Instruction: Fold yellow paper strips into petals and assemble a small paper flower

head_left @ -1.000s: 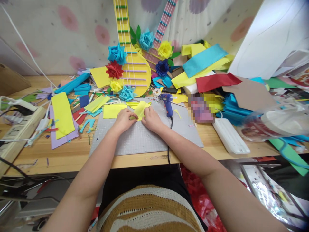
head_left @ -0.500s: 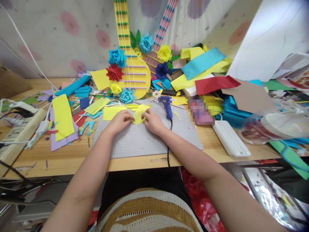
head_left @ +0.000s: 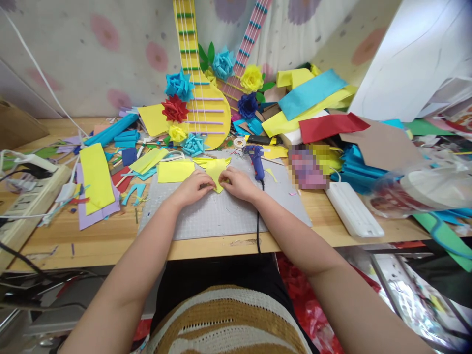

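Between my hands is a small piece of yellow paper (head_left: 217,171), its near end narrowing to a point over the grey cutting mat (head_left: 206,216). My left hand (head_left: 195,188) pinches its left edge close to that point. On the other side my right hand (head_left: 236,183) has the right edge between thumb and fingers. A flat yellow sheet (head_left: 175,172) lies just left of the piece, and thin folded yellow strips (head_left: 206,161) are behind it. To the right, a blue glue gun (head_left: 255,161) rests on the mat with its black cord running to the table's front edge.
A yellow paper guitar (head_left: 210,115) with paper flowers leans at the back, a pink guitar (head_left: 241,64) behind it. Coloured sheets (head_left: 313,96) pile up at the right rear. A white power strip (head_left: 354,209) lies at right; a wooden-sided socket block (head_left: 33,204) stands at left.
The yellow piece has turned, its narrow end now facing me. My left hand moved right along its edge, and my right hand shifted slightly right.
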`<state>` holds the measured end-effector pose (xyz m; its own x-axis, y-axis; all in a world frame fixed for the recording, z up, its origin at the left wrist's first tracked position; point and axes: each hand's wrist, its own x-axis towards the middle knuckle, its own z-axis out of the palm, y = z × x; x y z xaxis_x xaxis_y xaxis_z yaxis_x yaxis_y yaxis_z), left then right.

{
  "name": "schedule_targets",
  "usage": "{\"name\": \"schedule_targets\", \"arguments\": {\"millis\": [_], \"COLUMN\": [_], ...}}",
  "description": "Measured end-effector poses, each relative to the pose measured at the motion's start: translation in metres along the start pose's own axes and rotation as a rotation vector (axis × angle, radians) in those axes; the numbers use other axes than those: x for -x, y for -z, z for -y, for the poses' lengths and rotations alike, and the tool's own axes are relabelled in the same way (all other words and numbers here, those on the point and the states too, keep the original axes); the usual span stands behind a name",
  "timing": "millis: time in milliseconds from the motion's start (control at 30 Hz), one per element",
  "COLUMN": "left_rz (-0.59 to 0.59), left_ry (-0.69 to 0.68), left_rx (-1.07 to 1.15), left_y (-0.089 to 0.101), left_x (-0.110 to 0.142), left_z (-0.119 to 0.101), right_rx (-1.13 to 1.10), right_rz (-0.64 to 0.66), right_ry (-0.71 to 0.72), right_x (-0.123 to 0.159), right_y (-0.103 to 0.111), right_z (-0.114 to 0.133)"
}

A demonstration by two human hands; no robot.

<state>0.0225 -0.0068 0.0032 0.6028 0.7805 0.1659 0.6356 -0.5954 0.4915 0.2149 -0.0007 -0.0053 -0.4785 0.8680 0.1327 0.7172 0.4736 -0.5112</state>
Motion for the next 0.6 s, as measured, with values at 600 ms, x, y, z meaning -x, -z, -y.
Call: {"name": "schedule_targets", "arguments": {"millis": [600], "left_rz": [-0.114], "left_ry": [0.194], "left_rx": [-0.019], "left_y": [-0.015], "left_x": [-0.006], "left_z": [-0.006], "right_rx": [-0.056], "right_rz": [0.009], "right_ry": [-0.007], "right_x": [-0.001], "right_y": [0.0], "right_z": [0.0]}}
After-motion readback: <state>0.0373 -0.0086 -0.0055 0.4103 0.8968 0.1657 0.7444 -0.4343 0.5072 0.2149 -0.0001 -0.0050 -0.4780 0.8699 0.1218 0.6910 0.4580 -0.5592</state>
